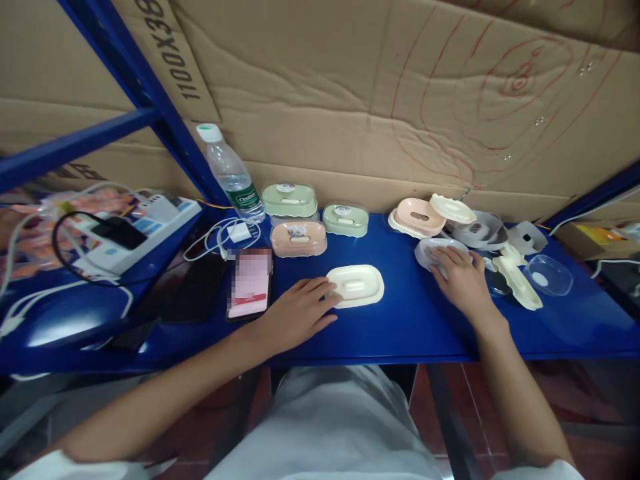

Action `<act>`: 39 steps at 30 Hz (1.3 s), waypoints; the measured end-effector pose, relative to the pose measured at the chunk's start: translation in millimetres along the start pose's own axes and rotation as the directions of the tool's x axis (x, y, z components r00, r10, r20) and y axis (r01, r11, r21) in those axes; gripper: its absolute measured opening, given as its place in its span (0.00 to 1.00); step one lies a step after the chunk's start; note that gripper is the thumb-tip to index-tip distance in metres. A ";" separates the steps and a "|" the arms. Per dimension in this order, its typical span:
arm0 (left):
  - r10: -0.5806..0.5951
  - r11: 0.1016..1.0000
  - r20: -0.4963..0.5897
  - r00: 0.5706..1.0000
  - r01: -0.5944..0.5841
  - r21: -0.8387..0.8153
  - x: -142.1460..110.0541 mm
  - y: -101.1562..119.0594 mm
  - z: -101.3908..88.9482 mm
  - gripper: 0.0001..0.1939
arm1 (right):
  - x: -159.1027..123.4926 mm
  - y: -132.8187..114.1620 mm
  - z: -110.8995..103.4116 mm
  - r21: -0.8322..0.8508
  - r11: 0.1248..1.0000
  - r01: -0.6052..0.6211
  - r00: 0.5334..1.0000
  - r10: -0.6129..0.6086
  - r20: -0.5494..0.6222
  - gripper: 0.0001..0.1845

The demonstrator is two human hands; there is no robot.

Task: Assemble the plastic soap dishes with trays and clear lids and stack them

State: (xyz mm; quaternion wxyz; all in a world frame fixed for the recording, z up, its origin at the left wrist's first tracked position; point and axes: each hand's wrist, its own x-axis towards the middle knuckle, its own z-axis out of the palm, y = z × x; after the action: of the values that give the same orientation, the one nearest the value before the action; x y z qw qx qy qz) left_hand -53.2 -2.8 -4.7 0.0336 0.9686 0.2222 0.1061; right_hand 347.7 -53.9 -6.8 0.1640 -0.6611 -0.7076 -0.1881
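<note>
A cream oval plastic tray (pixel 367 285) with a raised middle lies on the blue table. My left hand (pixel 307 310) has its fingers stretched out and laid over the tray's left edge. Farther right, my right hand (pixel 460 273) is closed over a translucent plastic cover (pixel 425 252), fingers on top and thumb at the near side; the hand hides much of the cover. Just behind it sits a pink oval piece (pixel 416 215) on a cream one, with a wavy-edged cream piece (pixel 453 209) leaning beside it.
Green boxes with clear lids (pixel 346 220) and a pink box (pixel 299 239) stand at the back. Left of them are a water bottle (pixel 235 180), a phone (pixel 250 283) and a power strip (pixel 145 240) with cables. Loose plastic parts, including a clear cover (pixel 553 275), lie at right.
</note>
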 end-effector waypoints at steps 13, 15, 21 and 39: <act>-0.088 0.979 -0.018 0.996 0.083 -0.188 10.9 -36.5 -0.3 0.40 | 11.5 -157.7 -0.5 0.392 0.771 0.502 0.854 -0.512 -0.085 0.20; -0.055 0.990 -0.022 0.998 0.051 -0.133 9.7 -40.8 -0.2 0.33 | 15.3 -158.1 2.7 0.440 0.735 0.516 0.838 -0.539 -0.082 0.22; -0.035 0.997 -0.030 0.999 0.033 -0.075 -0.3 -50.2 2.1 0.28 | 24.2 -129.6 7.7 0.486 0.727 0.486 0.823 -0.567 0.026 0.22; -0.051 0.996 -0.028 0.998 0.048 -0.075 -4.4 -54.0 9.0 0.21 | 74.0 2.6 45.0 -0.050 0.995 -0.090 0.989 0.083 -0.123 0.21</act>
State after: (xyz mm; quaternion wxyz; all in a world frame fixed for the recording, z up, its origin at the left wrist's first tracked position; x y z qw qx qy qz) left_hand -77.9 43.6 -20.3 0.0690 0.9592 0.2425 0.1277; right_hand 345.6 32.6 -10.5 0.1961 -0.6828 -0.6616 -0.2402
